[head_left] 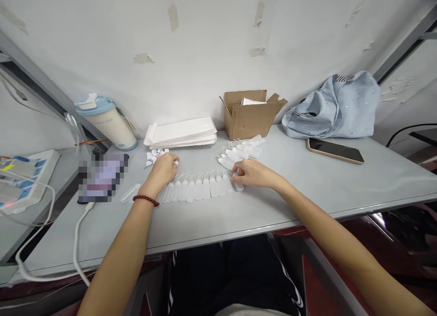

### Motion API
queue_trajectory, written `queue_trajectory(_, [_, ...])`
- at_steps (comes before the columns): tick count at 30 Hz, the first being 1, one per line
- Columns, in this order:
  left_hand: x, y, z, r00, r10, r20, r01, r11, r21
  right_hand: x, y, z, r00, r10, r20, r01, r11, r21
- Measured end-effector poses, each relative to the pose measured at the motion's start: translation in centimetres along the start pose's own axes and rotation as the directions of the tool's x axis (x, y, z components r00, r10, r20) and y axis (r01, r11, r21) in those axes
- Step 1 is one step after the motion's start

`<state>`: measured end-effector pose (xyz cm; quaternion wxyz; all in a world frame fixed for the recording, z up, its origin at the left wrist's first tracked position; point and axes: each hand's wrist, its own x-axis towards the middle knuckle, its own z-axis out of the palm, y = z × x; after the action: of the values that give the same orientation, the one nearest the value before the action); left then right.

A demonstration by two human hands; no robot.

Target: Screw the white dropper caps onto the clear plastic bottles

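Observation:
A row of small translucent flat plastic tubes (pixel 198 189) lies across the desk, several with thin white strings at their upper ends. At the row's right end, my right hand (pixel 252 172) is closed, its thumb and finger pinching the upper end of the last tube (pixel 238 186). My left hand (pixel 164 170) is closed beside a small heap of white caps (pixel 153 155), with a bit of white showing at its fingertips. More tubes with strings (pixel 244 148) lie in a loose group behind my right hand. Left of my left wrist are loose tubes (pixel 129 194), partly hidden.
Behind the hands are a stack of white paper sheets (pixel 184 131) and an open cardboard box (pixel 249 120). A tumbler (pixel 109 124) and a charging phone (pixel 104 177) stand and lie left. A blue cloth bag (pixel 348 109) and a second phone (pixel 334 151) are right.

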<state>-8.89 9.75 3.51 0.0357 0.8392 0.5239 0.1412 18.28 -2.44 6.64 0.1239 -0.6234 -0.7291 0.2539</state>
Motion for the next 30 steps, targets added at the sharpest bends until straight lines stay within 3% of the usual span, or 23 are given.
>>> queue_trajectory(6, [-0.2,0.4,-0.2,1.000,-0.019,-0.006,0.019,0.997,-0.078,0.1,0.0,-0.2,0.995,-0.062,-0.078,0.070,0.992,0.106])
queue_trajectory(10, [-0.2,1.2,-0.5,0.997,-0.075,-0.034,0.067,0.980,-0.187,0.2,-0.1,-0.3,0.974,-0.108,-0.201,0.149,0.968,0.200])
queue_trajectory(16, [-0.6,3.1,-1.4,0.986,-0.159,0.044,0.161,0.866,-0.474,0.4,0.2,0.0,0.937,-0.097,-0.336,0.224,0.904,0.364])
queue_trajectory(20, [-1.3,4.9,-2.0,0.986,-0.096,0.137,0.163,0.745,-0.647,0.4,0.1,0.0,0.925,-0.087,-0.370,0.257,0.861,0.439])
queue_trajectory(24, [-2.1,6.5,-2.2,0.967,-0.001,0.256,0.213,0.558,-0.802,0.4,-0.1,0.1,0.934,-0.137,-0.329,0.294,0.818,0.495])
queue_trajectory(30, [-2.5,7.3,-1.3,0.942,0.170,0.290,0.190,0.443,-0.876,0.2,-0.6,0.5,0.939,-0.258,-0.228,0.339,0.809,0.481])
